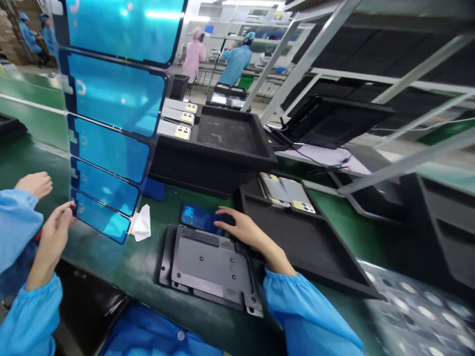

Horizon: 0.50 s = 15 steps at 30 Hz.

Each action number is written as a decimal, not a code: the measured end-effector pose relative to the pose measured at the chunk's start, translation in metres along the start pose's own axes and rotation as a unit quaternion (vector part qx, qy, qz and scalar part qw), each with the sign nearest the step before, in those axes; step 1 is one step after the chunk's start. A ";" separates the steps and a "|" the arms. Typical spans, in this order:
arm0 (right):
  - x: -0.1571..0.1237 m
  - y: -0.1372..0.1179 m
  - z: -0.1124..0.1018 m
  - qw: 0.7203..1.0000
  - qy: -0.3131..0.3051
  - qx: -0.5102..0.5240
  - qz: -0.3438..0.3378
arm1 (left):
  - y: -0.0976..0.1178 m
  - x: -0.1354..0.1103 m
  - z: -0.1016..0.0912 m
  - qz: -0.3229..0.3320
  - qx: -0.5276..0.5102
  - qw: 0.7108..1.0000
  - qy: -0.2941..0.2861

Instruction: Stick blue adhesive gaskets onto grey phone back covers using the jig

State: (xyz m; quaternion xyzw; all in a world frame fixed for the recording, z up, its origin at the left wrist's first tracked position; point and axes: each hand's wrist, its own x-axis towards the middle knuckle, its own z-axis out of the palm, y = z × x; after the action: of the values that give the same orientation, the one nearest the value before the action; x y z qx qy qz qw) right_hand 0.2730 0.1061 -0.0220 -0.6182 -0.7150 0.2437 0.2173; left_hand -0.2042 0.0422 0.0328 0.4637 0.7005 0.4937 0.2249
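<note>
My left hand [55, 235] pinches the lower left corner of a long clear sheet [107, 170] bearing several phone-shaped blue films. The sheet rises up and away from my fingers. On the bench, my right hand [243, 228] reaches over the right end of a dark blue phone-sized panel [198, 217]. Thumb and index finger are apart there; whether they touch the panel I cannot tell. Just in front of that panel lies a grey metal fixture plate [211, 267] with screws, stacked on another plate. A piece of white paper [141, 223] hangs by the sheet's lower right edge.
Another person's hand [35, 184] rests beside my left hand. Black trays [297, 237] stand to the right, holding several silver phone backs [284, 190]. More stacked trays [233, 133] are behind. Metal rack bars [308, 54] slant across the right. Several people stand in the background.
</note>
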 end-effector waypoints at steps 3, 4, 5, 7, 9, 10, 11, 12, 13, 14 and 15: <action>-0.020 -0.019 -0.010 0.997 0.061 0.023 -0.032 | 0.001 -0.006 -0.018 -0.042 -0.017 0.998 -0.045; -0.028 -0.030 -0.013 0.996 0.075 0.032 -0.045 | 0.002 -0.012 -0.024 -0.048 -0.019 0.997 -0.049; -0.037 -0.042 -0.015 0.994 0.086 0.041 -0.062 | 0.004 -0.018 -0.029 -0.049 -0.021 0.997 -0.053; -0.057 -0.072 -0.017 0.987 0.106 0.058 -0.109 | 0.009 -0.033 -0.038 -0.049 -0.023 0.997 -0.063; -0.079 -0.108 -0.016 0.967 0.133 0.072 -0.203 | 0.018 -0.051 -0.043 -0.036 -0.023 0.996 -0.074; -0.090 -0.126 -0.014 0.955 0.137 0.074 -0.252 | 0.024 -0.060 -0.043 -0.017 -0.019 0.997 -0.075; -0.100 -0.144 -0.010 0.943 0.135 0.071 -0.295 | 0.032 -0.069 -0.042 0.018 -0.011 0.997 -0.073; -0.109 -0.161 -0.006 0.932 0.126 0.067 -0.334 | 0.039 -0.078 -0.039 0.067 0.003 0.995 -0.073; -0.117 -0.177 0.000 0.922 0.112 0.058 -0.365 | 0.047 -0.087 -0.036 0.127 0.018 0.989 -0.075; -0.123 -0.190 0.007 0.916 0.096 0.043 -0.388 | 0.055 -0.094 -0.032 0.190 0.029 0.978 -0.083; -0.128 -0.200 0.014 0.910 0.082 0.026 -0.405 | 0.062 -0.101 -0.027 0.249 0.031 0.963 -0.098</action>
State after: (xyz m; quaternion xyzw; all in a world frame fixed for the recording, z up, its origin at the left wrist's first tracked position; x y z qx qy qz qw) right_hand 0.1265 -0.0451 0.0895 -0.2877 -0.8772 0.1015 0.3708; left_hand -0.1513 -0.0534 0.0849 0.6764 0.5522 0.4643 0.1486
